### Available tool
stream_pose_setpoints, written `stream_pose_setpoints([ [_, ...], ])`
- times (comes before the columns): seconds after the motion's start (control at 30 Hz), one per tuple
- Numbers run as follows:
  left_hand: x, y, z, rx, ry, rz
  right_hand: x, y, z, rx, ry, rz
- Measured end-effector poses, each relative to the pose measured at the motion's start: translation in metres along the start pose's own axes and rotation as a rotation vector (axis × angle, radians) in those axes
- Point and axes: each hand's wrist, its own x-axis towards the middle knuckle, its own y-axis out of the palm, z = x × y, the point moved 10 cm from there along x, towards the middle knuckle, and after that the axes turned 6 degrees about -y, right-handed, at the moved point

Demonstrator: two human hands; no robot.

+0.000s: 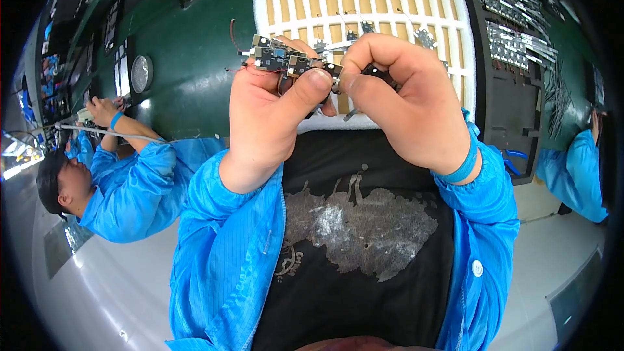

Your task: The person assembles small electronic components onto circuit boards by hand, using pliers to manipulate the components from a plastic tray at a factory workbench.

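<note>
Left hand [263, 117] pinches a cluster of small circuit boards [286, 58] steady; right hand [406, 97] grips a dark part [383, 75] closed against them, held close for viewing.

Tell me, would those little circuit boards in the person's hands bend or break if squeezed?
The small circuit boards look flat and rigid, so probably stiff, not floppy. Thin red wires trail off them and likely flop and snag. The left hand and right hand pinch them with fingertips, suggesting they are light and delicate.

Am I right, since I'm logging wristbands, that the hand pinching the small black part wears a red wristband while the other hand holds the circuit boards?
Not quite: in the head view the right hand wears a blue wristband, not red. The left hand does hold the circuit boards.
</note>
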Motion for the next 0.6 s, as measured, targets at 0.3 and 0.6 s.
stream_pose_setpoints([
  [0.3,-0.002,0.007,-0.011,0.091,0.123,0.038,-0.002,-0.001,-0.002,-0.117,-0.031,-0.005],
  [0.6,-0.001,0.003,-0.002,-0.039,0.11,0.024,0.0,-0.002,-0.011,-0.034,-0.078,-0.109],
])
